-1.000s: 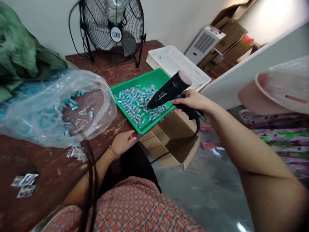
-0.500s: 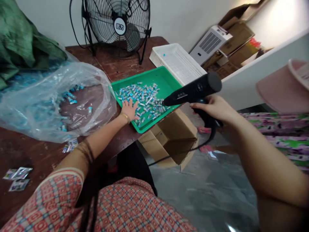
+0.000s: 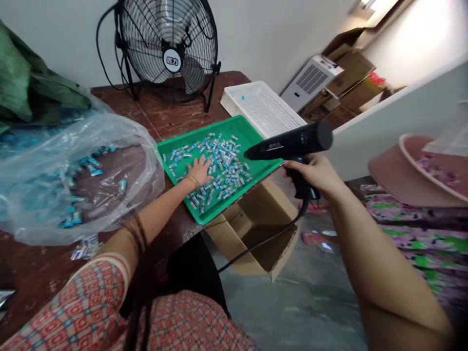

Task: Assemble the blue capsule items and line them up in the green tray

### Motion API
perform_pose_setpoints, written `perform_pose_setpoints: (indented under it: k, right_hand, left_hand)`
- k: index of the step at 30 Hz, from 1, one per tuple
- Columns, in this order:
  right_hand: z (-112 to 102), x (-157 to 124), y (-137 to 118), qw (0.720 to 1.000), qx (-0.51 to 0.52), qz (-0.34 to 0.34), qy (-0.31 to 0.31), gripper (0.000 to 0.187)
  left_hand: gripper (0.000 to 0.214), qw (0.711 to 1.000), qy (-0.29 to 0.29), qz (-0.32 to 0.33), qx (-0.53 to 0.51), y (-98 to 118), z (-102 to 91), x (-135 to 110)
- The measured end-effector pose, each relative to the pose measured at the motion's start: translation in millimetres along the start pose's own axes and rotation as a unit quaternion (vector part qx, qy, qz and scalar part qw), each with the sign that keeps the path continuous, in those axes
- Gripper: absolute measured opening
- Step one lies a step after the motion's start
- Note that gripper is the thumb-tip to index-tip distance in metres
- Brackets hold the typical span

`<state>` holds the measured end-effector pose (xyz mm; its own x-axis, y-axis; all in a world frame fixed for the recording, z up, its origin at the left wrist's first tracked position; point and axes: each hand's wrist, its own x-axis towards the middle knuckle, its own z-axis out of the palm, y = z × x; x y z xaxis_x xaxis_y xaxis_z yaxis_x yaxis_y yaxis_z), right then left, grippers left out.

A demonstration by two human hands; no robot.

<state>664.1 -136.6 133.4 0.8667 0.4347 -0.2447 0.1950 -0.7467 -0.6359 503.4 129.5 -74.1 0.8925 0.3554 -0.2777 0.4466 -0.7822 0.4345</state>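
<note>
"Left hand (image 3: 199,171) has moved, over the past second, from the table (image 3: 155,114) just beside the green tray (image 3: 243,132) to inside it, and the hair dryer (image 3: 290,141) has swung nearer level. What is that hand doing?"

"It is spread wide, palm down, fingers apart among the little blue-and-clear tubes (image 3: 224,155). Whether it pinches any of them, one cannot tell."

"And the right hand (image 3: 317,170)?"

"Closed around the dryer's handle, just beyond the tray's right-hand corner. The nozzle hangs over the tray, above the tubes' right edge, pointing toward the left hand."

"Where do the tubes lie?"

"Strewn loose across the tray floor, thickest through its middle, with bare green along the far side."

"What surrounds the tray?"

"A white basket (image 3: 268,117) sits just behind it, and a black fan (image 3: 171,61) stands farther back on the table. Left of the tray, a clear plastic bag (image 3: 155,178) holds more blue pieces. Below the tray's near edge, an open cardboard box (image 3: 224,243) stands with the dryer's cord (image 3: 263,241) crossing it. Well to the tray's right, a pink hat (image 3: 387,163) shows above flowered cloth (image 3: 420,234)."
</note>
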Motion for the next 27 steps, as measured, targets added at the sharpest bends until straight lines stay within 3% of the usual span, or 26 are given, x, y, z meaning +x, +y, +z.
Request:
perform_pose_setpoints:
  k: [2, 6, 10, 13, 17, 21, 24, 27]
  right_hand:
    - [19, 21, -11, 0.997, 0.063, 0.039, -0.028, 0.020]
    - [66, 68, -32, 0.995, 0.087, 0.005, 0.052, 0.017]
    - [102, 102, -50, 0.996, 0.086, -0.022, 0.011, 0.020]
    - [123, 107, -66, 0.995, 0.022, -0.072, 0.066, 0.022]
    - [153, 94, -89, 0.994, 0.032, -0.097, -0.029, 0.022]
    - [171, 75, -108, 0.992, 0.028, -0.119, -0.032, 0.022]
    - [165, 69, -110, 0.990, -0.016, -0.125, -0.066, 0.029]
    - [150, 72, -100, 0.989, -0.045, -0.139, 0.015, 0.028]
  left_hand:
    - [0.070, 0.998, 0.060, 0.014, 0.030, -17, -5.7, -29]
    - [0.058, 0.983, 0.178, -0.025, 0.031, -61, -4.9, -91]
    - [0.051, 0.970, 0.239, -0.050, -0.022, -108, 21.9, -147]
    - [0.048, 0.965, 0.244, -0.081, -0.041, -132, 45.3, -178]
    - [0.047, 0.971, 0.221, -0.077, -0.045, -138, 59.6, -200]
    - [0.046, 0.979, 0.191, -0.062, -0.030, -128, 58.7, -208]
    - [0.045, 0.977, 0.203, -0.050, -0.033, -124, 57.7, -214]
    - [0.042, 0.977, 0.204, -0.040, -0.043, -122, 61.3, -222]
